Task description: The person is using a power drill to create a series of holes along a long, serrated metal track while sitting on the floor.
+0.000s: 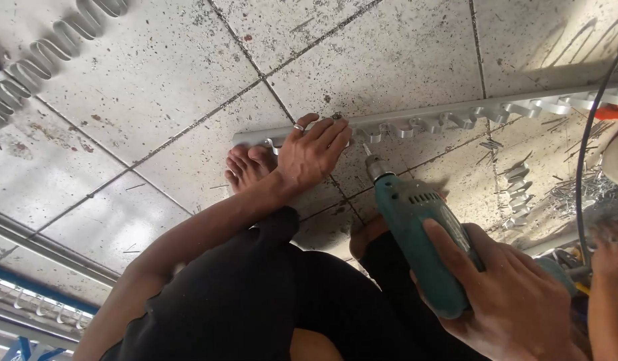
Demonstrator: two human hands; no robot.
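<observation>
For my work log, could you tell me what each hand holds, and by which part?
The right hand grips the teal electric drill by its rear body. The left hand presses down on the metal rail, near its end.

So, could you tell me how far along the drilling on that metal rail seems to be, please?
Done: wavy clips already line the rail to the right of the drill tip. In hand: the left hand presses the rail to the tiled floor while the right hand aims the teal drill at it. Left: loose clips lie on the floor; I cannot tell how many fixings remain.
</observation>
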